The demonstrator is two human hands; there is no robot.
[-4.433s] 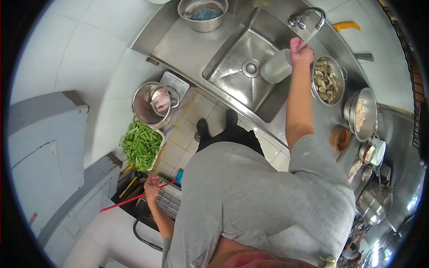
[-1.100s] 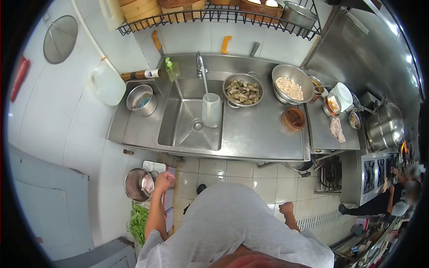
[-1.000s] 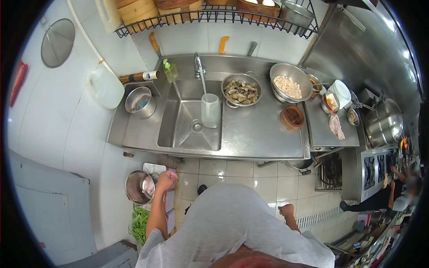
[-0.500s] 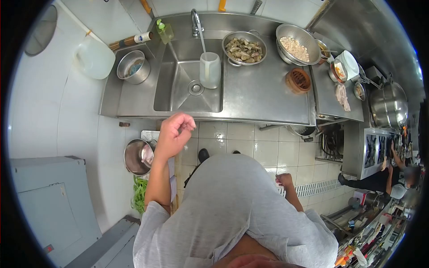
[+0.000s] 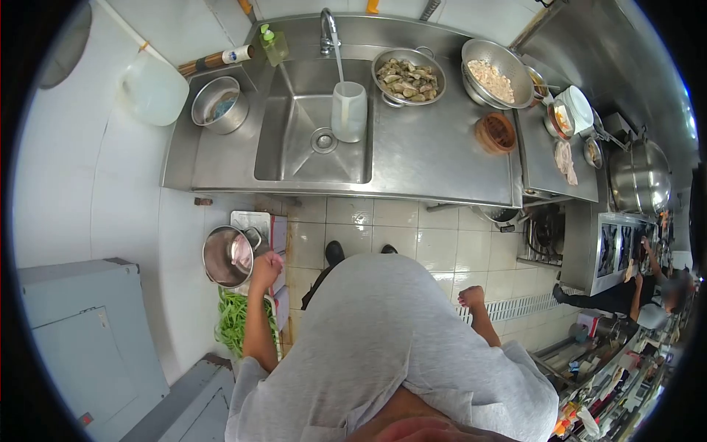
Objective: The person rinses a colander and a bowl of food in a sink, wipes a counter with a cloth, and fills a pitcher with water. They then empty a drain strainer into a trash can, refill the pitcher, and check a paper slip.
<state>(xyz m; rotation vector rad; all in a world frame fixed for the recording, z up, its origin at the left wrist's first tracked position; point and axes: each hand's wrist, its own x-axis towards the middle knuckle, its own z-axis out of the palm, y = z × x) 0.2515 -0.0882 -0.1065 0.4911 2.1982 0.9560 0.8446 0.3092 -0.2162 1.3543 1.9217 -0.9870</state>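
My left hand (image 5: 266,271) hangs low with its fingers curled in and nothing seen in them. It is right beside the rim of a steel pot (image 5: 219,258), in which a pale pink piece of meat (image 5: 241,250) lies. My right hand (image 5: 471,297) hangs at my side in a loose fist, over the floor tiles. Ahead, a translucent white pitcher (image 5: 349,114) stands in the steel sink (image 5: 294,155), under water running from the faucet (image 5: 328,33).
On the counter stand a colander of shellfish (image 5: 409,77), a perforated bowl of pale pieces (image 5: 492,77), a bamboo steamer (image 5: 496,134) and a small pot (image 5: 221,107). Green vegetables (image 5: 236,320) lie low on the left. Another person (image 5: 641,295) works far right.
My left hand has dropped from in front of the sink's edge down beside the steel pot. My right hand has barely moved. Water keeps running into the pitcher.
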